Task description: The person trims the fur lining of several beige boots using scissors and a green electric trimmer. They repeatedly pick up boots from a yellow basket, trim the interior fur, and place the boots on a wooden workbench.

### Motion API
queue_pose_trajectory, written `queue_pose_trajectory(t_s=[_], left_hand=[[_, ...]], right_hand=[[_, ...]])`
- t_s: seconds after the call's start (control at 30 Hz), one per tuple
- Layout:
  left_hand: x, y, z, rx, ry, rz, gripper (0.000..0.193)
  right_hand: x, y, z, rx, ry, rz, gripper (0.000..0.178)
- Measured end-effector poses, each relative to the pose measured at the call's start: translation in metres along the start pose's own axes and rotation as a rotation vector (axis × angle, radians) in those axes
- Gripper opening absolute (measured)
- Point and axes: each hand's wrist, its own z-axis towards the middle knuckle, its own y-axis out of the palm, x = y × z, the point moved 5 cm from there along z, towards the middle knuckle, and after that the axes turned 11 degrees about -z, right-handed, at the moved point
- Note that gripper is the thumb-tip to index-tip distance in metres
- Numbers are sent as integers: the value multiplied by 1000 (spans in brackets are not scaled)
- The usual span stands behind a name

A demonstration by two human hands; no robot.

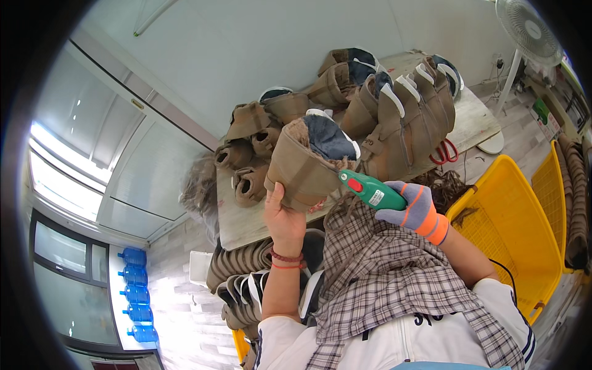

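Observation:
My bare left hand (283,213), with red bands at the wrist, grips a brown boot upper (296,163) from below. Brown fur lining and a dark blue inner piece with a white edge show at its opening. In a grey and orange glove, my right hand (414,208) is closed around a green handheld electric tool (373,190) with a red button. The tool's narrow tip meets the furry rim on the upper's right side; the exact contact is too small to tell. A checked apron (394,277) covers my lap.
More brown boot uppers (407,117) crowd the worktable (237,225). Red-handled scissors (445,152) lie at its right. A yellow basket (512,228) stands right of me, and stacked uppers (240,265) sit below the table at left. A white fan (530,29) stands far right.

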Motion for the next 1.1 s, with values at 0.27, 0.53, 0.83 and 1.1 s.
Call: queue_pose_trajectory(t_s=[0.27, 0.53, 0.83, 1.1], left_hand=[[-10, 18, -12, -140, 97, 177, 38], [-12, -5, -12, -207, 337, 594, 27], [6, -19, -16, -64, 494, 1206, 25], [53, -39, 63, -97, 910, 2203, 39]], right_hand=[[-3, 1, 8, -62, 128, 69, 55], [-9, 1, 20, 23, 126, 194, 52], [-8, -9, 30, 133, 178, 218, 49], [40, -29, 8, 213, 345, 184, 46]])
